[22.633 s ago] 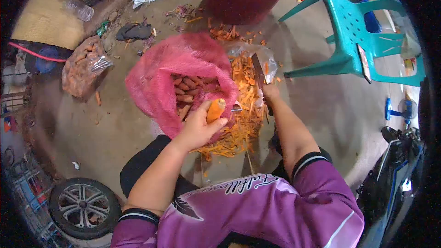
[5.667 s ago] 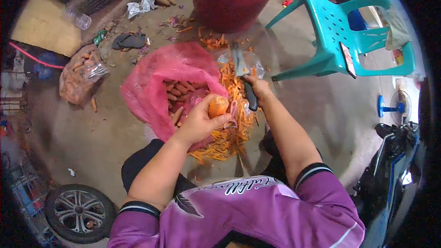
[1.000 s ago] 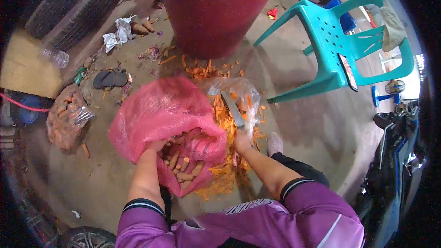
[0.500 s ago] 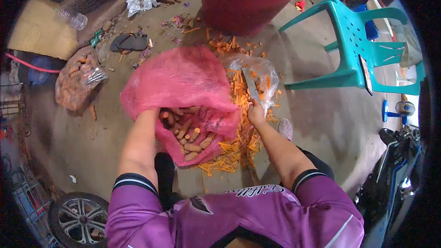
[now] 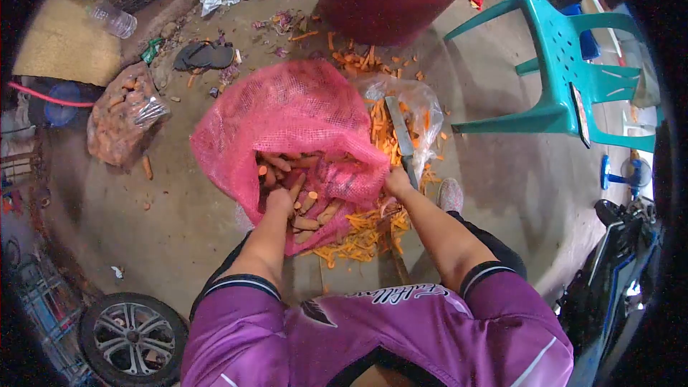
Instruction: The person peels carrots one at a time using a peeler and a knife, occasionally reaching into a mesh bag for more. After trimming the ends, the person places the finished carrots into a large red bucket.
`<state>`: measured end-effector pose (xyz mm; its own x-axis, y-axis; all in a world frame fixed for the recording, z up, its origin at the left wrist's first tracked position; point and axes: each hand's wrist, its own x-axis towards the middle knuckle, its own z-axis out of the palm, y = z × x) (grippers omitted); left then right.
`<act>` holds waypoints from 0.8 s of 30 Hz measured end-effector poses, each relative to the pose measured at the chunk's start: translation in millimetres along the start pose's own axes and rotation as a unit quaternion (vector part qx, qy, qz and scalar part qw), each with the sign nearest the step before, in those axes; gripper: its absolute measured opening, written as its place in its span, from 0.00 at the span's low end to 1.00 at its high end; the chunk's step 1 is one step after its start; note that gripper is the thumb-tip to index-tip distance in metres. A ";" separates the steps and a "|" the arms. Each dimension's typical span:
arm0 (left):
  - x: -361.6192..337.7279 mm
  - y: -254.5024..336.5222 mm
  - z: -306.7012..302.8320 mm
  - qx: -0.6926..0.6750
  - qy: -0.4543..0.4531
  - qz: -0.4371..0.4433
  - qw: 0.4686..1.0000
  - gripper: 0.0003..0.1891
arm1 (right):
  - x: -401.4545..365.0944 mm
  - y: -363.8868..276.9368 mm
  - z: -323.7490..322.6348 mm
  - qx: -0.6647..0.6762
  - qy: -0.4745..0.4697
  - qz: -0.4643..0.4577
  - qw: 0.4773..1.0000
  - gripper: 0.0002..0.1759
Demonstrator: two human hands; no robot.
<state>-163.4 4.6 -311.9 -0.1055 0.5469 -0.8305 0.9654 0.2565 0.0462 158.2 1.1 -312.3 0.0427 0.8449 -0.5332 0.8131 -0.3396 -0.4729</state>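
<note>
A pink mesh bag (image 5: 287, 107) lies with its opening toward me, holding several brown-orange roots (image 5: 328, 211). My left hand (image 5: 279, 202) is inside the opening, its fingers closed round a root that sticks up past them. At the right edge of the bag, my right hand (image 5: 396, 180) is closed on the mesh. A knife (image 5: 399, 127) points away from me beside the bag, its dark handle reaching my right hand; whether my fingers also touch the handle is hidden. Orange peelings (image 5: 351, 247) and a clear plastic bag (image 5: 426, 111) are around them.
Another bag of roots (image 5: 122, 118) stands at left, near a dark slipper (image 5: 204, 56). A red container (image 5: 394, 0) is at the top, a green chair (image 5: 555, 64) at right. A wheel (image 5: 132, 337) and a motorcycle (image 5: 616, 279) flank me.
My left hand has come out from under the mesh and closed on a root. My right hand has moved slightly down to the bag's edge, and more of the knife's handle shows.
</note>
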 end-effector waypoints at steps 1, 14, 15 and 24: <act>10.5 -0.7 -3.3 -0.019 -0.011 0.001 1.000 0.30 | -7.3 -14.5 -12.1 0.022 0.007 0.017 1.000 0.21; -196.6 95.7 -185.0 -0.587 -0.126 0.199 0.775 0.07 | -83.4 -108.1 -162.7 0.538 0.069 0.205 0.815 0.13; -205.8 97.6 -186.2 -0.587 -0.159 0.223 0.762 0.09 | -99.0 -117.3 -179.4 0.581 0.064 0.214 0.783 0.12; -309.2 127.0 -137.4 -0.765 -0.243 0.283 0.525 0.16 | -186.2 -130.6 -240.1 0.759 0.056 0.128 0.636 0.17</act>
<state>-40.9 -22.4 27.0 0.5278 0.7075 -0.4699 -0.5504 0.7063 0.4452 183.5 -12.6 17.1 0.1714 0.6766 -0.7162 -0.7227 -0.4077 -0.5581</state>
